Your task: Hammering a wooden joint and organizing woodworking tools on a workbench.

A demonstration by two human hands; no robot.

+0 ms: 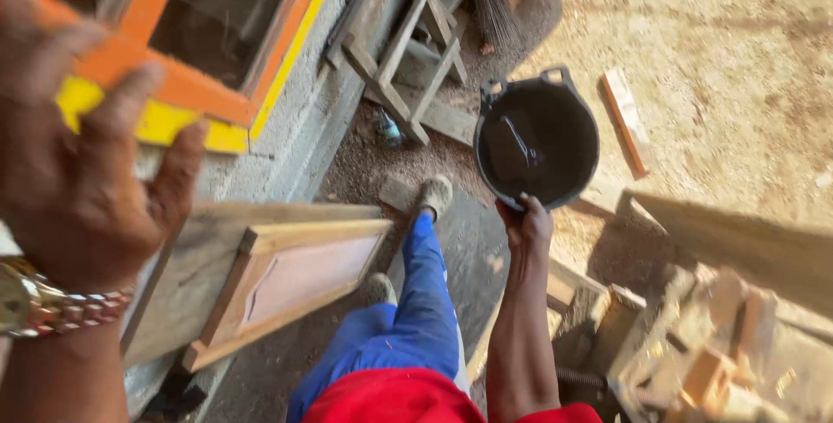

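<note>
the left hand point(74, 171) is seen raised at the far left, fingers spread wide against the orange and yellow window frame point(186, 85), nothing clasped in it. lower down, a wooden panel point(295, 280) is leaned on the block wall point(295, 141). at centre right, the right hand point(525, 225) is closed on the rim of a black bucket point(538, 141), held out over the sawdust ground point(694, 59). the carrying step is judged to be in hand; a level, steady hold is called for next. the bucket's mouth is turned up toward the camera, its handle lugs pointing away from the person.
</note>
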